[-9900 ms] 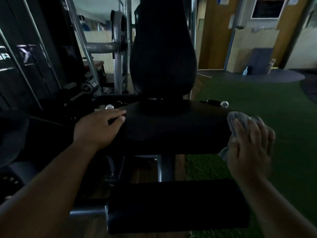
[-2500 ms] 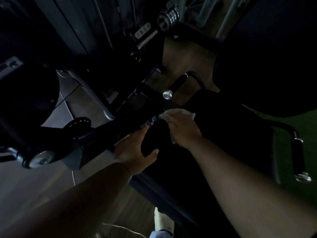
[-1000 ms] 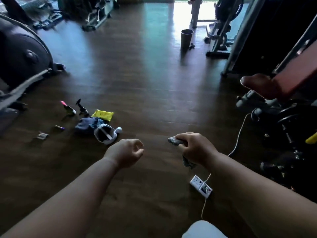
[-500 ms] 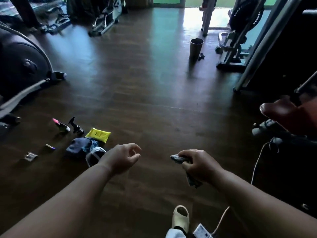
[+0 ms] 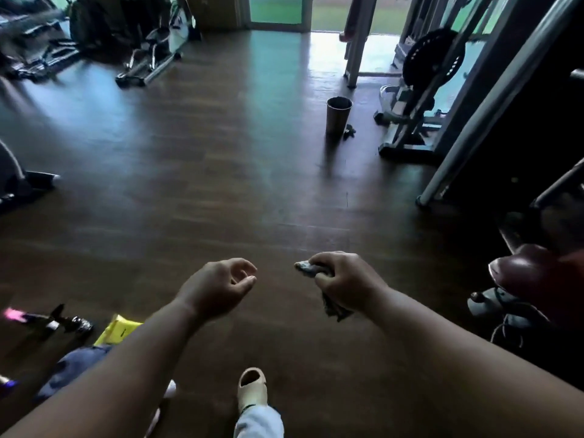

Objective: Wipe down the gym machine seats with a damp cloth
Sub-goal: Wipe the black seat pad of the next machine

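Observation:
My right hand (image 5: 346,281) is closed around a crumpled grey cloth (image 5: 308,267), whose ends stick out past the thumb and hang below the fist. My left hand (image 5: 218,287) hovers beside it over the wooden floor, fingers loosely curled, holding nothing. At the right edge a dark red padded seat (image 5: 534,273) of a machine shows, to the right of my right hand and apart from it.
A metal bin (image 5: 338,114) stands on the floor ahead. A weight-plate machine (image 5: 420,90) and steel uprights (image 5: 493,99) fill the right. A yellow packet (image 5: 120,328), a blue cloth item (image 5: 71,366) and small bottles (image 5: 47,320) lie at lower left. My sandalled foot (image 5: 251,387) steps forward.
The view has moved forward across the floor: the bin and far machines look nearer, the floor items slid to the lower left. Both hands keep their pose, cloth still in the right.

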Tool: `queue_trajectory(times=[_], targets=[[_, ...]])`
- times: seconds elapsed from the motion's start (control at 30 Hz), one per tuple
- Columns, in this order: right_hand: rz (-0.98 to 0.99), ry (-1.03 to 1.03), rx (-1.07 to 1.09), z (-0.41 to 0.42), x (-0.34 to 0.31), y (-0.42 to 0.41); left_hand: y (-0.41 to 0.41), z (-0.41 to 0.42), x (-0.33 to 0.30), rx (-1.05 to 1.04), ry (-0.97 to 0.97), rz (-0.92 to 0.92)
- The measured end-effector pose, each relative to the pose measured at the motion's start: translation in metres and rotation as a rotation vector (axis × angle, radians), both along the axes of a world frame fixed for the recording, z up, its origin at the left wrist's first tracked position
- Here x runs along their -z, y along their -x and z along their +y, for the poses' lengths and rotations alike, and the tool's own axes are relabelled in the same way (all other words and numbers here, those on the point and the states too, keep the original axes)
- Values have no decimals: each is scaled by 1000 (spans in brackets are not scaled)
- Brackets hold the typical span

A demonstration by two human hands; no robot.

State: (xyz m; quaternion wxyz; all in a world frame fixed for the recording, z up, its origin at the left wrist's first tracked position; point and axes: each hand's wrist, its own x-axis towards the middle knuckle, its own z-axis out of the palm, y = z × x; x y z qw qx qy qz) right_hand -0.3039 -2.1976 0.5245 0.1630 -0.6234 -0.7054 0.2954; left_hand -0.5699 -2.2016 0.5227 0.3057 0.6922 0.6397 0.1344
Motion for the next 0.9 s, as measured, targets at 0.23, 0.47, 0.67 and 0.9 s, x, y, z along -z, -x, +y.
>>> queue_trajectory(times=[0.23, 0.47, 0.67, 0.9], targets=[[-7, 3, 219, 169, -17, -25, -19, 213, -8, 173, 58, 70], [-29, -42, 263, 341, -34, -88, -96, 413, -31, 305, -23, 142], [-23, -78, 239, 513, -33, -164, -167, 581, -30, 265, -48, 120], [-65, -72, 209, 692, -43, -219, -209, 745, -37, 208, -40, 85]])
